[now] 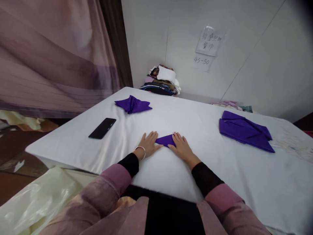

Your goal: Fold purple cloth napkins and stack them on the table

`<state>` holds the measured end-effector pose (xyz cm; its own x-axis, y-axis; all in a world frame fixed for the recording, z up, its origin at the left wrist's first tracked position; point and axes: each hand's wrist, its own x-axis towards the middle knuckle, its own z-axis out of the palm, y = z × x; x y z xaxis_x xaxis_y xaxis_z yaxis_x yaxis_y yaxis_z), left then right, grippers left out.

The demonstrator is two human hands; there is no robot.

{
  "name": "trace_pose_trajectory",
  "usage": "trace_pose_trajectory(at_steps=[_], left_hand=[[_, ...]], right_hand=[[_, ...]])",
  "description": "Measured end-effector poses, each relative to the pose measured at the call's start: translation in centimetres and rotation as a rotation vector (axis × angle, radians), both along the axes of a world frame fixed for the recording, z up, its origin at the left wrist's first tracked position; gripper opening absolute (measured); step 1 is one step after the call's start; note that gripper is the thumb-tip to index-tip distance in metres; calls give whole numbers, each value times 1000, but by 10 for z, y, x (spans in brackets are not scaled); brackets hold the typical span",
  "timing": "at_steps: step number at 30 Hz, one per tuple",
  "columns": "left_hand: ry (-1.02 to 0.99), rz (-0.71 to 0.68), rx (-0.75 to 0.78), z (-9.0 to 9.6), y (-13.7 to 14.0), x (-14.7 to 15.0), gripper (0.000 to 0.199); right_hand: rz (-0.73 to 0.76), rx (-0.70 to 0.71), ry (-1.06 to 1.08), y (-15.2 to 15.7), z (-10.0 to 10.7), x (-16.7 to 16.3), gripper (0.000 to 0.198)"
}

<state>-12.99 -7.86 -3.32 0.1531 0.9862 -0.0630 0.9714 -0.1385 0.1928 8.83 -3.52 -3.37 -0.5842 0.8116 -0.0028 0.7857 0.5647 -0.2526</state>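
Observation:
A small purple cloth [166, 140], folded into a triangle, lies on the white-covered table [195, 169] in front of me. My left hand [148, 143] lies flat with fingers spread, touching the cloth's left edge. My right hand [181, 147] presses flat on its right side. A bracelet circles my left wrist. Neither hand grips anything.
A folded purple cloth [133, 104] sits at the far left of the table and a stack of flat purple cloths [244, 130] at the right. A black phone [102, 128] lies left of my hands. A pile of fabrics [162, 81] rests against the wall.

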Motion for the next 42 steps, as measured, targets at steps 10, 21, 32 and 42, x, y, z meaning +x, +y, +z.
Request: trace_pose_trajectory(at_steps=[10, 21, 32, 42], left_hand=[[-37, 134, 103, 20, 8, 8, 69], [-229, -176, -19, 2, 35, 69, 78], [-123, -139, -69, 8, 36, 76, 76], [-46, -160, -51, 5, 42, 77, 82]], right_hand=[[2, 5, -27, 0, -1, -1, 72], [5, 63, 11, 0, -12, -6, 65], [41, 73, 11, -9, -10, 8, 70], [60, 80, -27, -55, -6, 63, 71]])
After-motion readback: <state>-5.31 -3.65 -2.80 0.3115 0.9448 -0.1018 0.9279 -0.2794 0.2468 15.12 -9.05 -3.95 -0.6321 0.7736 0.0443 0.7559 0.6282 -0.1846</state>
